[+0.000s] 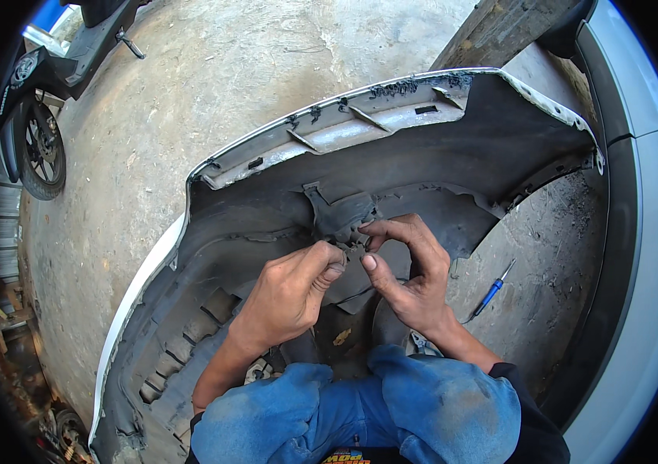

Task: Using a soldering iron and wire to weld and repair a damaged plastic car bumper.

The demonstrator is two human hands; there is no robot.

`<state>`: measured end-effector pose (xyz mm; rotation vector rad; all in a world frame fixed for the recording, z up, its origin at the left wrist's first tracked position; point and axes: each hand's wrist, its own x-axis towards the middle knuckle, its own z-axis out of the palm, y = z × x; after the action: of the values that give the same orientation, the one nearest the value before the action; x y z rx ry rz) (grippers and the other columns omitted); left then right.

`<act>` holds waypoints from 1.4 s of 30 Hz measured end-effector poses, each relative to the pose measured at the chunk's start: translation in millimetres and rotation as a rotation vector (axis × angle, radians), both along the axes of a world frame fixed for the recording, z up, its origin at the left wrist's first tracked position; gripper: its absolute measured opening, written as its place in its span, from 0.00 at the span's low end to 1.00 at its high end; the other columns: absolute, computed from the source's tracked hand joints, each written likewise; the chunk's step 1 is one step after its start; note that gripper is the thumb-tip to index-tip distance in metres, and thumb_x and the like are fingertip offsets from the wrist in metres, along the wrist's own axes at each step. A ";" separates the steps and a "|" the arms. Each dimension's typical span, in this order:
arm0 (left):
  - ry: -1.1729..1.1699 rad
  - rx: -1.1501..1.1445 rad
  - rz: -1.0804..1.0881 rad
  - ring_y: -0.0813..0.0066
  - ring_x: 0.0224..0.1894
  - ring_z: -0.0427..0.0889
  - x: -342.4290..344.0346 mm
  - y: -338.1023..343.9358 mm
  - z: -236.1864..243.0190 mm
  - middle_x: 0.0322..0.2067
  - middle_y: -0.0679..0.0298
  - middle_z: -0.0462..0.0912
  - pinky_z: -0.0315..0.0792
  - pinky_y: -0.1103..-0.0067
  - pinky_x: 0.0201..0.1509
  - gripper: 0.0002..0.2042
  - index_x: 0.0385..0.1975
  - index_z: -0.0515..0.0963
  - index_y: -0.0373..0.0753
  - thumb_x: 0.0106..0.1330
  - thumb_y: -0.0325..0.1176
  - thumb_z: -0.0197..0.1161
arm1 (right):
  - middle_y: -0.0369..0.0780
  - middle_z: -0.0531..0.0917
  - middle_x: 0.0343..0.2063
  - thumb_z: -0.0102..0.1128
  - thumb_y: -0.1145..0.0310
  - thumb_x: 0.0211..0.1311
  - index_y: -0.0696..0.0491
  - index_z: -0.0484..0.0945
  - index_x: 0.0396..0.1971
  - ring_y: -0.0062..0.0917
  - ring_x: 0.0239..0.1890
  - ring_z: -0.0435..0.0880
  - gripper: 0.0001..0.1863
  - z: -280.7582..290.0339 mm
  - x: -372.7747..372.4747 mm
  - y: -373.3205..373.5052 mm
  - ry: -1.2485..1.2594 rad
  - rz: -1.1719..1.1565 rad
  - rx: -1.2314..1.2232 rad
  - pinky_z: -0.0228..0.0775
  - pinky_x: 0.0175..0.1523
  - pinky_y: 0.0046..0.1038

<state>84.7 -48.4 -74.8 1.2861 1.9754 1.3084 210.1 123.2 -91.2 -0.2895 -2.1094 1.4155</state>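
Observation:
A large car bumper (267,205), white outside and dark inside, lies on the floor before me with its inner side up. Along its far rim run black, rough, melted-looking marks. Over its middle, my left hand (286,290) is closed, thumb and forefinger pinching a small ragged dark plastic piece (355,252). My right hand (414,271) is just right of that piece, its thumb and forefinger curved and apart, with their tips close to the piece's edge. Whether they touch it I cannot tell. Behind the fingers, a torn dark flap (337,213) stands up from the bumper.
On the concrete to the right lies a blue-handled soldering iron (490,298) with a cord. Pliers (420,343) are partly hidden by my right knee. A light-coloured car (634,255) borders the right side. A motorbike (39,131) stands far left, and a post (491,35) rises at the back.

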 end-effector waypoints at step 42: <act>0.359 -0.093 -0.107 0.51 0.38 0.87 3.9 11.1 -13.4 0.38 0.53 0.81 0.83 0.61 0.41 0.09 0.42 0.75 0.34 0.67 0.27 0.68 | 0.34 0.75 0.26 0.74 0.67 0.66 0.64 0.89 0.44 0.15 0.30 0.70 0.15 1.9 6.0 -4.5 -0.380 -0.009 -0.441 0.64 0.36 0.25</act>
<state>88.6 -37.3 -88.1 1.6474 2.1363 0.9755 216.0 118.8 -89.3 -0.7922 -2.0464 1.9373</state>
